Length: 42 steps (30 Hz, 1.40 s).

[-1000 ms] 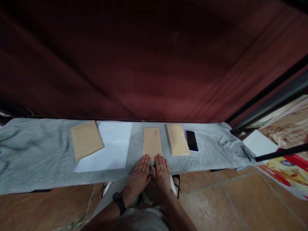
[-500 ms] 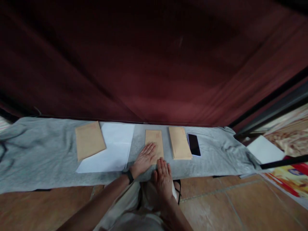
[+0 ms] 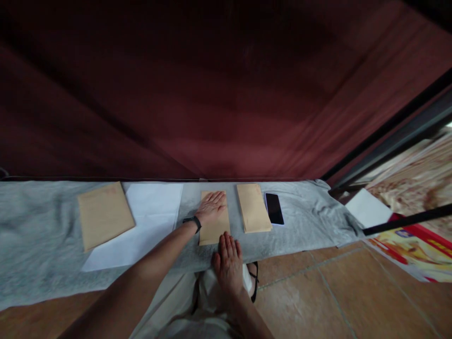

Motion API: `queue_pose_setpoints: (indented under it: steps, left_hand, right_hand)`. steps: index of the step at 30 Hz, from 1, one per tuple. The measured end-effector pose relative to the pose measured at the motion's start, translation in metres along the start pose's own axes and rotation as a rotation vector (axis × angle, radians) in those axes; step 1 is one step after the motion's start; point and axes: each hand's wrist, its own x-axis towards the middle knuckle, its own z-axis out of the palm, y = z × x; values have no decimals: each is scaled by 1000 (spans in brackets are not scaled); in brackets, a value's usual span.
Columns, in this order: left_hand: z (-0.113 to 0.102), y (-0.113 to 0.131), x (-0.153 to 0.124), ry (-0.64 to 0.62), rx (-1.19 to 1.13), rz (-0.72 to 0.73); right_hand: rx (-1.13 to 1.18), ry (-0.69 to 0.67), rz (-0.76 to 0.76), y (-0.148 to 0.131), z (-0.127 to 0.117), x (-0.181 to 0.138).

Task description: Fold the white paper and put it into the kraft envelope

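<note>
My left hand (image 3: 211,205) lies flat on this thin, floppy envelope (image 3: 213,225), right hand (image 3: 228,256) open at its near edge, so I'd pinch a corner.

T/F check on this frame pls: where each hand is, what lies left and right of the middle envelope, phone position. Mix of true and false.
1. The left hand lies flat on the far half of the middle envelope. True.
2. The right hand is lifting that envelope off the grey cloth. False: it rests flat at the near end, fingertips at the envelope's edge, and the envelope lies flat.
3. A phone lies just right of the envelope stack. True.
4. The phone screen is lit. False: it is dark.
5. The left envelope lies partly over white paper. True.
6. The left wrist is bare. False: it wears a black band.
</note>
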Motion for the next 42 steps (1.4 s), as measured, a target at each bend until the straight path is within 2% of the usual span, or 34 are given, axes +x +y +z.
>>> queue_pose_setpoints:
  steps: [8, 16, 23, 28, 35, 38, 42]
  left_hand:
    - [1, 15, -20, -66, -21, 36]
    - [-5, 50, -77, -169, -60, 105]
    - [-15, 83, -141, -53, -41, 132]
    - [-20, 94, -174, 14, -12, 85]
    - [-23, 99, -193, 51, 35, -36]
    - [-24, 101, -194, 53, 27, -63]
    - [-24, 102, -195, 33, 33, -77]
  right_hand:
    - [39, -33, 45, -4, -4, 2]
    - [54, -25, 36, -1, -3, -1]
    - [15, -67, -17, 8, -5, -7]
    - [21, -70, 2, 14, -10, -12]
    - [36, -70, 83, 19, -19, -11]
    - [74, -87, 50, 12, -17, -6]
    - [113, -174, -12, -1, -13, 1]
